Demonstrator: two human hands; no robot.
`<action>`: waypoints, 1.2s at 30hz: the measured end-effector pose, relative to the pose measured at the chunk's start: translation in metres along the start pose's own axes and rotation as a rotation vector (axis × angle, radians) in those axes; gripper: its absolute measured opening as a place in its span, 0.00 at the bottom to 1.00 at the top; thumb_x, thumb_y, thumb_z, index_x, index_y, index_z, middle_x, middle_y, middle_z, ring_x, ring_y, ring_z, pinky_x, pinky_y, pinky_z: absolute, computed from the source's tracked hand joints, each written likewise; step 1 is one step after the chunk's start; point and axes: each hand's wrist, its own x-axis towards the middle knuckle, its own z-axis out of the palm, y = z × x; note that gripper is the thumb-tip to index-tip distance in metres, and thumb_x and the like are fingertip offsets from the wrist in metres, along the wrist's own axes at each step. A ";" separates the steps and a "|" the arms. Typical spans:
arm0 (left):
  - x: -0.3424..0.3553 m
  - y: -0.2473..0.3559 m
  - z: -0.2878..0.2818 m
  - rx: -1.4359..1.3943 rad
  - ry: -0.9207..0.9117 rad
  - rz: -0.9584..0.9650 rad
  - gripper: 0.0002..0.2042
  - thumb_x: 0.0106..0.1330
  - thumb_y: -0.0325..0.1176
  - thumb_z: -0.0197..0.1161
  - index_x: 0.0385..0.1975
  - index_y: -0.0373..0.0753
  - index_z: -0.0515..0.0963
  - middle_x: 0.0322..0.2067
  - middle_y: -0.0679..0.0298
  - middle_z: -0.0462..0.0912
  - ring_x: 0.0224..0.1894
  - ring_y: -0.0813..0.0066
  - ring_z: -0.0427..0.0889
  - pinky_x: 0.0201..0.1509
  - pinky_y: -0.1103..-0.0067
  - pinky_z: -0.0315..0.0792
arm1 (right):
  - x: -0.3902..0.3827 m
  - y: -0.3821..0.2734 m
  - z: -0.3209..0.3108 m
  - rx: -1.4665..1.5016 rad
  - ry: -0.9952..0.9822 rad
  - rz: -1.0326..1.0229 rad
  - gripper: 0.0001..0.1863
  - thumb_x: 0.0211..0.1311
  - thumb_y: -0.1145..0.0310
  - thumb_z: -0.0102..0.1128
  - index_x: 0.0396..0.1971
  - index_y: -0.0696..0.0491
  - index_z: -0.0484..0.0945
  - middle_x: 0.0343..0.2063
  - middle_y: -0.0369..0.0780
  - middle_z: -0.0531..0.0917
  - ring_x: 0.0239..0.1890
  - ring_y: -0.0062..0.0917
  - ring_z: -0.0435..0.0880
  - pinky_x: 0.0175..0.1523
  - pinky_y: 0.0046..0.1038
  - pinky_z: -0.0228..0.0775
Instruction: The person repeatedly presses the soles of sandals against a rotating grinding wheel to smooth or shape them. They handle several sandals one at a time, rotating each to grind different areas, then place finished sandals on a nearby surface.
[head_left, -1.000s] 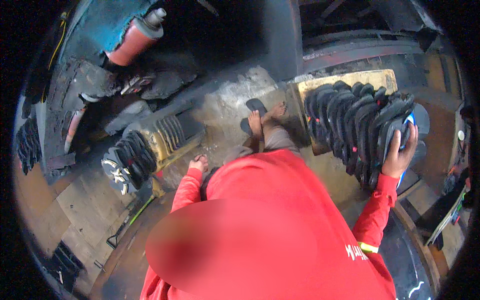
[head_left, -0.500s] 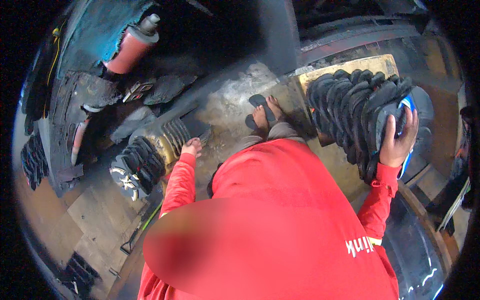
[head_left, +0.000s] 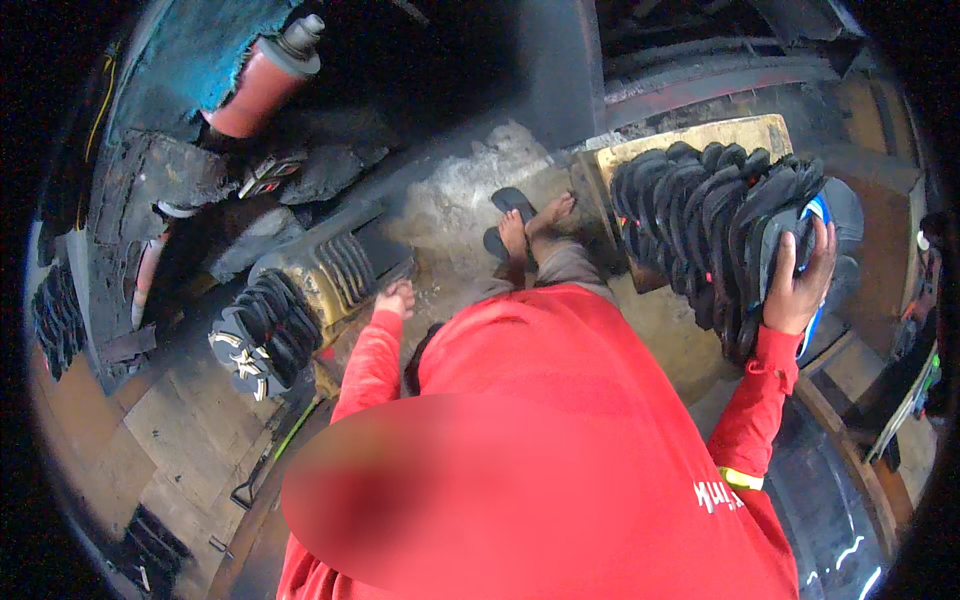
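Right hand [head_left: 799, 288] — against dark sandals [head_left: 695, 232]

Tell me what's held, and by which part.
The right grip lies against a dark sandal, at its blue-and-white strap; whether it holds cannot be told. The left grip shows nothing held.

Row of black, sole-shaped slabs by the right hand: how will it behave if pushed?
The row of black, sole-shaped slabs probably fans apart rather than sliding whole: many separate pieces lean together. Its end at the right hand may spill, as edges sit unevenly. Each slab looks thin and matte, so likely light and bendy.
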 end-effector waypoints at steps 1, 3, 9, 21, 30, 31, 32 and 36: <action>-0.004 -0.002 -0.001 -0.010 -0.076 0.051 0.18 0.69 0.45 0.62 0.56 0.49 0.79 0.50 0.67 0.83 0.48 0.69 0.82 0.44 0.66 0.75 | 0.000 0.000 0.000 0.002 0.008 0.005 0.27 0.69 0.57 0.63 0.63 0.53 0.73 0.65 0.52 0.72 0.69 0.48 0.69 0.71 0.43 0.58; -0.023 -0.020 0.002 -0.043 0.016 0.000 0.18 0.69 0.45 0.62 0.56 0.49 0.79 0.50 0.66 0.83 0.47 0.68 0.82 0.44 0.65 0.75 | 0.000 0.001 0.001 0.002 -0.012 0.012 0.27 0.69 0.57 0.63 0.63 0.54 0.73 0.66 0.53 0.72 0.69 0.47 0.69 0.72 0.43 0.58; -0.049 -0.041 0.000 -0.063 0.158 0.083 0.24 0.66 0.50 0.67 0.59 0.47 0.76 0.47 0.65 0.84 0.46 0.66 0.83 0.45 0.60 0.75 | 0.002 -0.001 0.001 0.009 0.005 0.000 0.28 0.69 0.57 0.63 0.64 0.56 0.73 0.66 0.53 0.72 0.69 0.48 0.69 0.72 0.43 0.58; -0.032 0.012 0.021 -0.069 -0.025 0.132 0.16 0.66 0.43 0.68 0.51 0.49 0.79 0.39 0.71 0.81 0.37 0.74 0.80 0.36 0.72 0.72 | -0.004 0.012 0.006 0.007 0.018 0.014 0.27 0.70 0.54 0.62 0.63 0.52 0.73 0.66 0.51 0.72 0.69 0.44 0.69 0.72 0.42 0.57; 0.006 -0.023 0.007 -0.080 -0.034 0.065 0.08 0.67 0.39 0.66 0.44 0.50 0.79 0.33 0.73 0.80 0.31 0.77 0.78 0.30 0.73 0.71 | 0.010 0.020 0.011 0.030 0.036 -0.055 0.26 0.70 0.56 0.62 0.62 0.54 0.75 0.62 0.50 0.76 0.66 0.43 0.74 0.70 0.38 0.62; 0.014 -0.034 0.007 -0.012 0.046 0.003 0.08 0.67 0.38 0.66 0.44 0.50 0.79 0.32 0.72 0.80 0.30 0.77 0.77 0.30 0.73 0.71 | 0.009 0.021 0.011 0.052 0.040 -0.052 0.25 0.70 0.56 0.62 0.61 0.54 0.75 0.62 0.50 0.76 0.66 0.43 0.74 0.70 0.38 0.62; 0.022 -0.042 0.009 0.123 0.028 0.092 0.09 0.67 0.38 0.66 0.44 0.50 0.80 0.30 0.72 0.79 0.29 0.77 0.77 0.30 0.73 0.71 | 0.008 0.023 0.011 0.069 0.042 -0.046 0.25 0.70 0.56 0.62 0.61 0.54 0.75 0.62 0.50 0.76 0.66 0.43 0.74 0.70 0.38 0.62; 0.046 -0.064 0.023 0.554 -0.004 0.353 0.10 0.67 0.39 0.66 0.45 0.48 0.82 0.26 0.72 0.78 0.25 0.77 0.75 0.29 0.74 0.70 | -0.001 0.025 0.009 0.082 0.035 -0.025 0.26 0.71 0.57 0.61 0.63 0.55 0.74 0.63 0.50 0.75 0.67 0.43 0.72 0.71 0.38 0.60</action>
